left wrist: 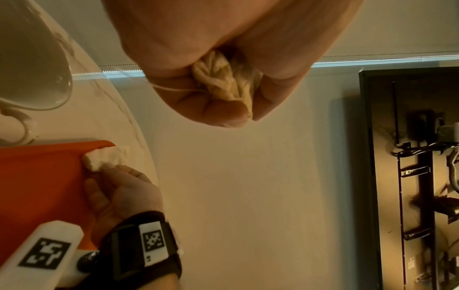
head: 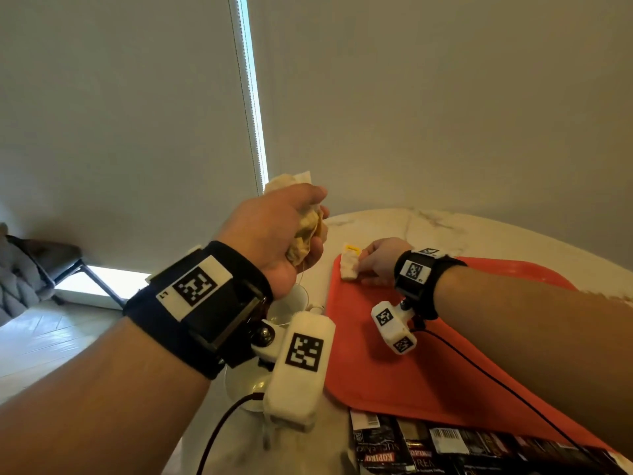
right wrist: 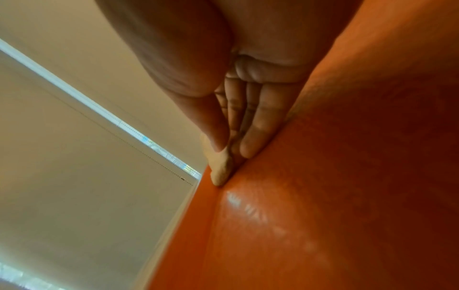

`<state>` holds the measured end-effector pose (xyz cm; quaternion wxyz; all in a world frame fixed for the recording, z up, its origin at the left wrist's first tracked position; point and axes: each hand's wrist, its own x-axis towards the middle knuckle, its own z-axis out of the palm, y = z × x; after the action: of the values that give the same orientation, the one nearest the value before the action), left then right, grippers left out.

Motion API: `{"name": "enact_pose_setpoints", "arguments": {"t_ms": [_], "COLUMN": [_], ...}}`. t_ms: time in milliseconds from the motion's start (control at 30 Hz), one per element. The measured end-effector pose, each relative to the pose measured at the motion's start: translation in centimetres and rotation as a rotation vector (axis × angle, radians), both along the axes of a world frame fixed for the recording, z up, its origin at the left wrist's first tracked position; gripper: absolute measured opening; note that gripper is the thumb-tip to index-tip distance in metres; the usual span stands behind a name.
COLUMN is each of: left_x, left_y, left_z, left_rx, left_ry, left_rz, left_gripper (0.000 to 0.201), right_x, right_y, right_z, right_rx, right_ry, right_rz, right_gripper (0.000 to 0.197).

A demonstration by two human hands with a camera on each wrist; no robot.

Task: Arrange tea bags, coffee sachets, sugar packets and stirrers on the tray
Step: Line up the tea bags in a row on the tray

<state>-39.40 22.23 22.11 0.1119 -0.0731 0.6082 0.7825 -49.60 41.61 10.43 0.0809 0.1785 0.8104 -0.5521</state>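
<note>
My left hand (head: 317, 234) is raised above the table's left side and grips a crumpled bunch of beige tea bags (head: 305, 234). In the left wrist view the bunch (left wrist: 223, 82) sits in my fist (left wrist: 238, 109) with a string trailing out. On the far left corner of the orange-red tray (head: 428, 371) my right hand (head: 363, 267) pinches one tea bag (head: 349, 265) with a yellow tag. The right wrist view shows thumb and fingers (right wrist: 228, 151) holding that bag (right wrist: 221, 168) down on the tray (right wrist: 323, 196). The left wrist view also shows the bag (left wrist: 104, 159) at the tray (left wrist: 37, 186) corner.
Black coffee sachets (head: 394, 450) lie along the tray's near edge. Two white cups (head: 287, 303) (head: 246, 382) stand left of the tray, under my left wrist. The marble table (head: 428, 224) curves round behind the tray. A cable (head: 479, 368) crosses the tray. A chair (head: 34, 262) stands at far left.
</note>
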Motion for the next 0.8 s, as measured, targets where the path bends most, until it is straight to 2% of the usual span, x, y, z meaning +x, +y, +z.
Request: {"name": "enact_pose_setpoints", "arguments": {"t_ms": [167, 333, 467, 533, 600, 700, 800], "left_x": [0.2, 0.1, 0.0, 0.1, 0.3, 1.0, 2.0], "left_y": [-0.1, 0.1, 0.2, 0.2, 0.2, 0.2, 0.7], "left_z": [-0.1, 0.0, 0.1, 0.0, -0.1, -0.1, -0.3], "left_rx": [-0.005, -0.015, -0.014, -0.008, 0.001, 0.029, 0.031], "left_ry": [0.024, 0.026, 0.016, 0.002, -0.013, -0.021, -0.022], "left_rz": [0.002, -0.007, -0.016, -0.024, -0.041, -0.070, -0.104], "left_gripper": [0.017, 0.015, 0.016, 0.016, 0.013, 0.014, 0.019], "right_x": [-0.5, -0.8, -1.7, -1.9, -1.8, -0.7, 2.8], "right_y": [1.2, 0.9, -0.2, -0.4, -0.2, 0.6, 0.8], "right_z": [0.3, 1.0, 1.6, 1.3, 1.2, 2.3, 5.4], "right_rx": [0.175, 0.353, 0.495, 0.470, 0.420, 0.252, 0.019], "right_ry": [0.015, 0.082, 0.110, 0.057, 0.084, 0.264, 0.483], "right_rz": [0.083, 0.122, 0.237, 0.244, 0.211, 0.155, 0.170], "right_gripper": [0.012, 0.017, 0.028, 0.028, 0.030, 0.020, 0.007]}}
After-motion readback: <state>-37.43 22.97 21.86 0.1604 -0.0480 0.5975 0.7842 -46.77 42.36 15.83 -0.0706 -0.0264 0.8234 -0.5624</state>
